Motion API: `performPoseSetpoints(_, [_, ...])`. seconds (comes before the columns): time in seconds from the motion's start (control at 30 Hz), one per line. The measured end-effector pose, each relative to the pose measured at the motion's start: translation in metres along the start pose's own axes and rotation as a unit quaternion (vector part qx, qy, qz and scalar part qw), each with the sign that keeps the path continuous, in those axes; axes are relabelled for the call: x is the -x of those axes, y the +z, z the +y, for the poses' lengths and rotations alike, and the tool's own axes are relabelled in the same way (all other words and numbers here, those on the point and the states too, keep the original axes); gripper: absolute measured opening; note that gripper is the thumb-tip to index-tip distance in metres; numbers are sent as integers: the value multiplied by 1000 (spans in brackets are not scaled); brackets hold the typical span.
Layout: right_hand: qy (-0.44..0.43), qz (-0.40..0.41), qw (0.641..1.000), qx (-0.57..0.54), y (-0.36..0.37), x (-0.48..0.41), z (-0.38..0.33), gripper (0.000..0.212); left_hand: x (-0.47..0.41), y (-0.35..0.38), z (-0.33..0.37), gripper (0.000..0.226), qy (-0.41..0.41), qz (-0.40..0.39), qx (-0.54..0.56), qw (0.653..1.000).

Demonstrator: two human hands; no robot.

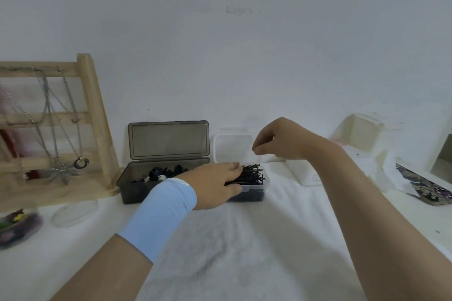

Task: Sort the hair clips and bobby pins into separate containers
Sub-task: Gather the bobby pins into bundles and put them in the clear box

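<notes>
Two containers already hold sorted stock, and no loose clip or pin shows on the white towel [232, 239] at 6 o'clock. On that evidence the sort is judged nearly complete.

At 9 o'clock, near the table edge, stands a blurred jar [17, 227] with coloured contents. Just beyond it lies a clear round lid [74, 212].

The left hand [215, 186], with a pale blue sleeve [163, 212] on its forearm, reaches to 12 o'clock. It grips a bundle of black bobby pins [253, 175] between fingers and thumb. The bundle sits at the rim of the clear container [256, 189], which holds more dark pins. Remaining work is judged to be seating this bundle and closing both lids.

The right hand [283, 139] hovers above the clear container at 1 o'clock. Its fingers curl downward with the tips close together. Whether they pinch a pin cannot be told.

At 11 o'clock, touching or just beside the clear container, the smoky grey box [132, 190] holds black hair clips [166, 172]. Its lid stands open.

At 10 o'clock a wooden jewellery stand [95, 110] carries chain necklaces [61, 129]. At 2 o'clock stand white boxes [303, 173] and a patterned pouch [420, 188]. A plain white wall [220, 32] backs the table.
</notes>
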State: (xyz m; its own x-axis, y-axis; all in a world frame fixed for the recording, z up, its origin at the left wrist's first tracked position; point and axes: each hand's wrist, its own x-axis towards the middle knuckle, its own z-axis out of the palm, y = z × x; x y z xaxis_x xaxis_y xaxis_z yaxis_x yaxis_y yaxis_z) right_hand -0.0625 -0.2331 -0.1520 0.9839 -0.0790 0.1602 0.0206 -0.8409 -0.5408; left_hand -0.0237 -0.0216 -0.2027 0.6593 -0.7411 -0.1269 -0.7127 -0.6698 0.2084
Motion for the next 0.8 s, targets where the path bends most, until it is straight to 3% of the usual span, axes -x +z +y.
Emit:
performPoseSetpoints(0.1, [17,-49,998,47,6,-2,5,6,7,-9,-2,52,-24,-26,31,999])
performPoseSetpoints(0.2, [17,-89,993,80,20,-4,2,7,13,-14,-4,51,-42,0,51,998])
performPoseSetpoints(0.33, [8,-87,994,73,26,-7,0,8,11,-4,1,65,-16,30,-24,999])
performPoseSetpoints(0.47, [23,-30,999,31,16,-9,7,10,-1,12,2,69,-11,19,-92,995])
performPoseSetpoints(0.6, [26,-65,996,62,27,-9,8,13,-6,22,9,69,6,40,-91,995])
performPoseSetpoints(0.7, [27,-69,995,64,28,-9,8,13,-3,21,12,71,0,52,-41,998])
performPoseSetpoints(0.8, [27,-60,997,38,20,-7,9,12,3,5,7,69,-22,95,105,990])
